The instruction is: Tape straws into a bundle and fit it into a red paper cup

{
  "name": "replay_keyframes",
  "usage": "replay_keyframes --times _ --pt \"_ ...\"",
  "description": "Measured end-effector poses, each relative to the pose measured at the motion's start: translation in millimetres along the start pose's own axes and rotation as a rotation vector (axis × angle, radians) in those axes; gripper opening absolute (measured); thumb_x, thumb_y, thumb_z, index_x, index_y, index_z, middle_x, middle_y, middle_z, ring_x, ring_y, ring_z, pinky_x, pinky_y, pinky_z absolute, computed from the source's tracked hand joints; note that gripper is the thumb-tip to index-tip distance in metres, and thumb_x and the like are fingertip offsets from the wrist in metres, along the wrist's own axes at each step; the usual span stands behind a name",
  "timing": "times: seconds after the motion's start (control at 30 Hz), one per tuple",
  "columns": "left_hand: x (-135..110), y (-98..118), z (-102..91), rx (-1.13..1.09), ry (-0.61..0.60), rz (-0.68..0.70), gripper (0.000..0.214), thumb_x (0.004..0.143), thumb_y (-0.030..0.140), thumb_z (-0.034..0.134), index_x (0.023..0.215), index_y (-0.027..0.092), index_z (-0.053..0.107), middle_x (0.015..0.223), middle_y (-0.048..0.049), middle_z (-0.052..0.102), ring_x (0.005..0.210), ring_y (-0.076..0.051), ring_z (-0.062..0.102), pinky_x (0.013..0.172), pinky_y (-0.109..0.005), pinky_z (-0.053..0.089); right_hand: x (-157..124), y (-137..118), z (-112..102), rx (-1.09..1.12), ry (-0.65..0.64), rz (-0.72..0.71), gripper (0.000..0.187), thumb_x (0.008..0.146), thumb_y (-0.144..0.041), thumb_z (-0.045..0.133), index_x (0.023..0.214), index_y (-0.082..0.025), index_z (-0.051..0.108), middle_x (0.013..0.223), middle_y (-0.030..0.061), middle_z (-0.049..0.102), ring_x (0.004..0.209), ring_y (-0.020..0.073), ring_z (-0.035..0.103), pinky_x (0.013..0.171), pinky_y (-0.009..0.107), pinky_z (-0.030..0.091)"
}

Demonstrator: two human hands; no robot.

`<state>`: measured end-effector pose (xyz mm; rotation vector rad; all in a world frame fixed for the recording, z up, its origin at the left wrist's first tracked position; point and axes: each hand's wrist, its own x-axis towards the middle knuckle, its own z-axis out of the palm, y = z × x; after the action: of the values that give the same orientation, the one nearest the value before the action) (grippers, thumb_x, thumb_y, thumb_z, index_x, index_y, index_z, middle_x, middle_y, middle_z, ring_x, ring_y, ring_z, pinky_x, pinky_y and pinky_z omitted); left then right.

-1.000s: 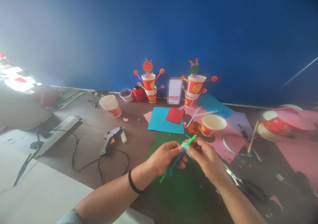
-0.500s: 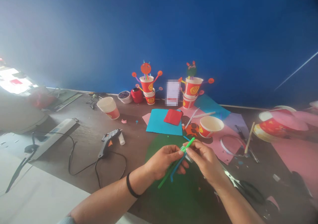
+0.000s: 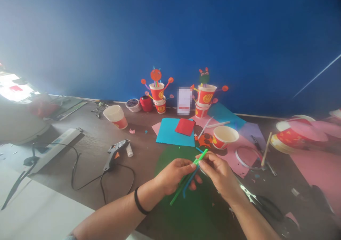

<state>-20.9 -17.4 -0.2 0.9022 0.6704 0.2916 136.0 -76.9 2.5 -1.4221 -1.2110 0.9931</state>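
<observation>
Hands meet on the near side of the turquoise rectangular paper sheet (image 3: 167,132). The left hand (image 3: 174,178), with a black band (image 3: 139,201) at its wrist, pinches a slim bright green straw (image 3: 203,154) between thumb and fingers. The right hand (image 3: 218,172) also has thumb and fingertips closed on it, close to its upper end. A slim blue straw (image 3: 187,184), bent at its lower end, runs alongside; which fingers bear it cannot be told. Both straws are held tilted above a dark green rounded sheet (image 3: 165,158), nearer the person than the turquoise sheet.

On the turquoise sheet's right part lies a small red paper piece (image 3: 185,126). To its right stands an open red-and-white paper cup (image 3: 220,143). Left of it is a nested stack of white-and-red paper cups (image 3: 116,117); left and nearer lies a black glue gun (image 3: 114,155), a short white cylinder (image 3: 129,150) just beside. Beyond the sheet stand two stacked-cup figures, an orange-headed figure (image 3: 157,91) and a dark-green-headed figure (image 3: 206,95). Well to the sheet's right and nearer lie black-handled metal scissors (image 3: 252,196).
</observation>
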Motion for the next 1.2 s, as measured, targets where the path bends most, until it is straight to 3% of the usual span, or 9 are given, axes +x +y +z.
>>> replay_keyframes --times 0.4,1.2 --pt "0.8 -1.1 -1.0 0.052 -0.014 -0.057 0.040 0.076 0.048 0.059 0.084 0.010 0.059 0.063 -0.0037 0.064 0.042 -0.009 0.056 0.041 -0.019 0.041 2.1 -2.3 0.9 -0.023 -0.016 -0.007 0.019 0.084 -0.037 0.055 0.083 -0.019 0.061 0.071 -0.0003 0.053 0.066 0.0154 0.052 0.064 0.028 0.042" --pt "-5.4 1.4 5.3 0.288 0.043 -0.037 0.039 0.078 0.053 0.054 0.078 0.014 0.052 0.058 0.0034 0.054 0.042 -0.005 0.049 0.040 -0.016 0.036 -2.5 -6.6 0.9 -0.061 -0.020 0.030 0.019 0.083 -0.034 0.054 0.075 -0.018 0.059 0.063 -0.0016 0.055 0.060 0.0135 0.051 0.060 0.025 0.042"
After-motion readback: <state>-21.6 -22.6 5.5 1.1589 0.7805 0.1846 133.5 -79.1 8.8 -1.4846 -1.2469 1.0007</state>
